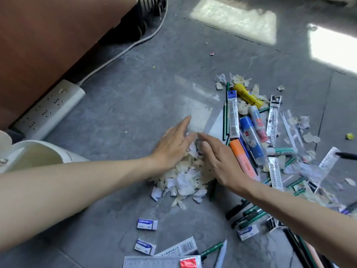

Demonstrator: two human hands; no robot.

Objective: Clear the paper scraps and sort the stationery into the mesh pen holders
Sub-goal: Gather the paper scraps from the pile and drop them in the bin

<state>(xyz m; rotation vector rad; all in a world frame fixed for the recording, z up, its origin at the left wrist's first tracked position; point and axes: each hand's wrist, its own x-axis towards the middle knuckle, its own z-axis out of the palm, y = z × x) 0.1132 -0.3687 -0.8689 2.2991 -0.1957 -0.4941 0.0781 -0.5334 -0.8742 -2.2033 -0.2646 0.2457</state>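
We see the white bin cut by the left edge, the black pen by the right, the clear case by the bottom.

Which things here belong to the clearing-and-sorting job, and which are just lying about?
Job: paper scraps pile between left hand and right hand; erasers; orange highlighter; yellow glue stick; green pencils.
Lying about: power strip; its white cable; brown furniture.
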